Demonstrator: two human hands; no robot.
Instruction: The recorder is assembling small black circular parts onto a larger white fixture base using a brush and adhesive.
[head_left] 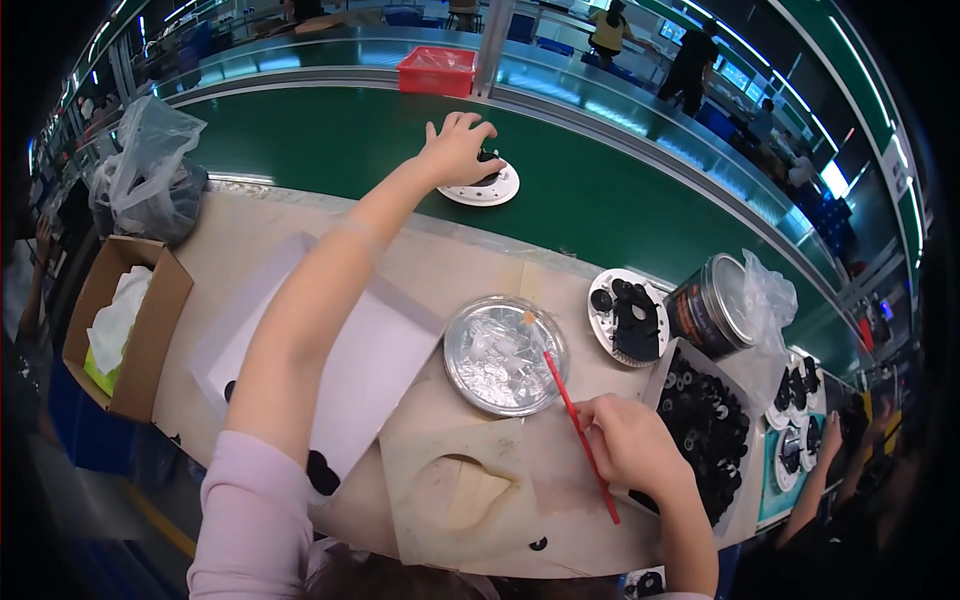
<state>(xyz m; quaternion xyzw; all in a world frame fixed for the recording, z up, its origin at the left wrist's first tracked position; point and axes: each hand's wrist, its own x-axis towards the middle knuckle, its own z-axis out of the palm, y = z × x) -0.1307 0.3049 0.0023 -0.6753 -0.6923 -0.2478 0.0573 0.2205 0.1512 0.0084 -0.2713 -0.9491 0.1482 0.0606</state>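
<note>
Head view: beyond the round dish (452, 362), wide-fingered left hand (459, 150) might, I judge, thumb the white disc (482, 194) askew; right hand (628, 442) pinches red stick (565, 393).

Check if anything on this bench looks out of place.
A small black piece lies loose near the front edge of the bench, apart from the heap of black parts, so it looks stray, perhaps dropped.

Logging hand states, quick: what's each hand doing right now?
Left hand: open, fingers spread over a white disc-shaped part; contact can't be told.
Right hand: closed, holding a red-handled brush.
</note>
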